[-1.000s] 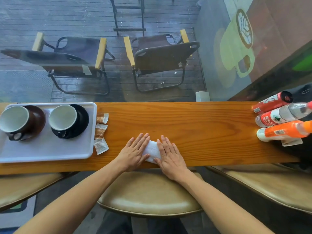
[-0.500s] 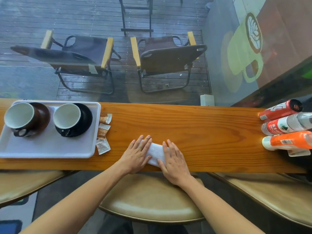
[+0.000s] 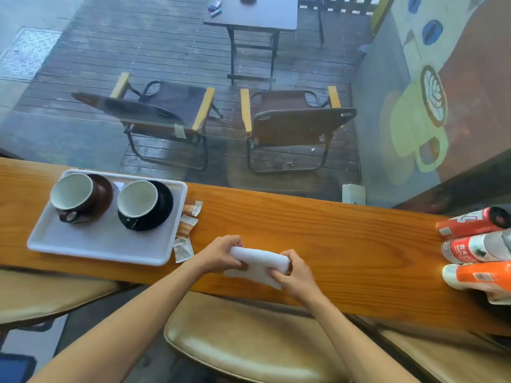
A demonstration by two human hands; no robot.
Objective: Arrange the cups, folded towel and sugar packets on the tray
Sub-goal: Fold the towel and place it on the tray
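Observation:
A white folded towel (image 3: 255, 262) lies near the front edge of the wooden counter (image 3: 331, 239). My left hand (image 3: 221, 254) grips its left end and my right hand (image 3: 294, 273) grips its right end. Further left stands a white tray (image 3: 105, 244). On it are a brown cup (image 3: 73, 194) on a brown saucer and a black cup (image 3: 138, 201) on a black saucer, both with white insides. Three sugar packets (image 3: 186, 228) lie on the counter just beside the tray's right edge.
Three bottles (image 3: 475, 244) with red and orange labels lie at the counter's right end. A padded stool (image 3: 249, 341) sits below me, with more seats to either side. Beyond the glass are two folding chairs and a small table on a wooden deck.
Both hands were pressing flat on the towel; now their fingers are curled around its two ends. The view has shifted, so the tray sits further right in the picture.

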